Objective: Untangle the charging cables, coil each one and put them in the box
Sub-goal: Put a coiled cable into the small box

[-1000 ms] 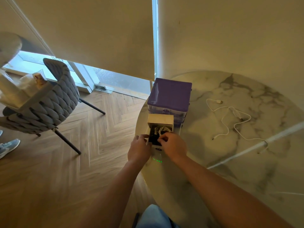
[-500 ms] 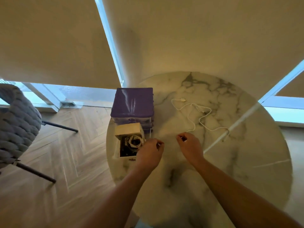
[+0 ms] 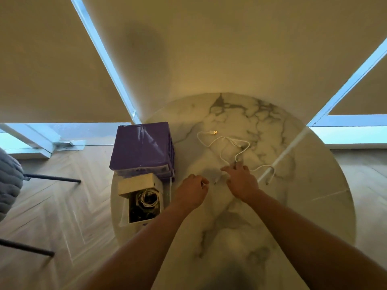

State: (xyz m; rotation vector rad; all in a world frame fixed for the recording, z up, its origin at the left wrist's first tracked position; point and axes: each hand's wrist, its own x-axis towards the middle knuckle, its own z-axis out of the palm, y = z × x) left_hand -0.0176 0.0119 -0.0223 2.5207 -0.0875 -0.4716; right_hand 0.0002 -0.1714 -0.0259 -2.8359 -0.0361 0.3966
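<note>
Right of the box (image 3: 144, 197) on the desk (image 3: 314, 206), our right hand (image 3: 243, 183) spreads its fingers over the loose white cable (image 3: 226, 141), left hand (image 3: 193, 190) curled, grip unclear; we should pinch one end, draw slowly, avoiding knots.

We see a round marble tabletop (image 3: 240, 227) with grey veins, and on its left part stands a stack of purple storage cases (image 3: 142, 149) with a glossy lid. To the left lies a herringbone wooden floor (image 3: 58, 206), where the grey woven back of a chair (image 3: 9, 181) shows at the picture's edge with its dark metal legs (image 3: 52, 177) reaching out. Behind, we find beige roller blinds (image 3: 209, 49) drawn down over the windows, with strips of bright glass (image 3: 100, 49) between them.
</note>
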